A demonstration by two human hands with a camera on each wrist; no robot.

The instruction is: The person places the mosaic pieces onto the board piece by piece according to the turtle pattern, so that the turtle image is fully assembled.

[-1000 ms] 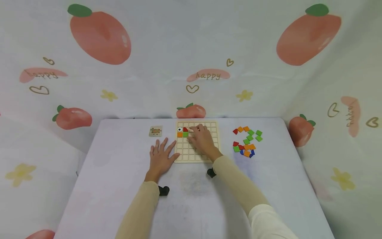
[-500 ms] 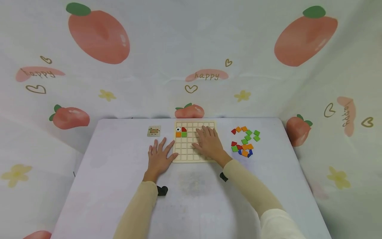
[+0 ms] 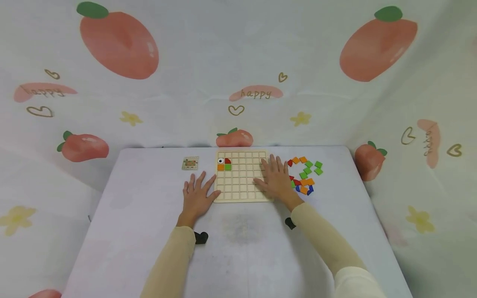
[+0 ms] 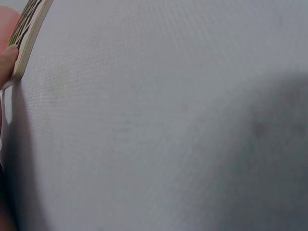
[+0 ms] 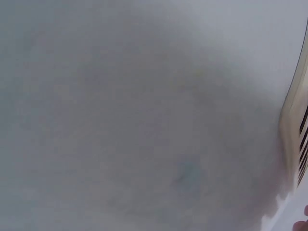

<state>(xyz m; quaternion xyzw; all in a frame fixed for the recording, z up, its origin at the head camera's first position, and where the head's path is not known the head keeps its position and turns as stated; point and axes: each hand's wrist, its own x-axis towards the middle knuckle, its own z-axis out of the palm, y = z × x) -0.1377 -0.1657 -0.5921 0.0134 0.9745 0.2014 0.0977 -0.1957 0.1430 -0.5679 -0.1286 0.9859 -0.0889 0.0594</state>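
Observation:
A pale wooden grid board lies on the table in the head view. In its upper left cells sit a white eye tile, a red quarter-round tile, an orange square tile and a green square tile. My left hand rests flat with fingers spread, its thumb on the board's left edge; the left wrist view shows that thumb at the corner. Over the board's right edge, my right hand has its fingers extended and holds nothing. The right wrist view catches only the board's side.
Loose orange, red, green and blue tiles are scattered right of the board, a few partly hidden behind my right hand. A small pattern card lies to the left. A printed cloth wall borders the table at the back.
My right hand has moved right from beside the placed tiles to the board's right edge, its fingers straightening from a bent pose. My left hand keeps its place at the left edge.

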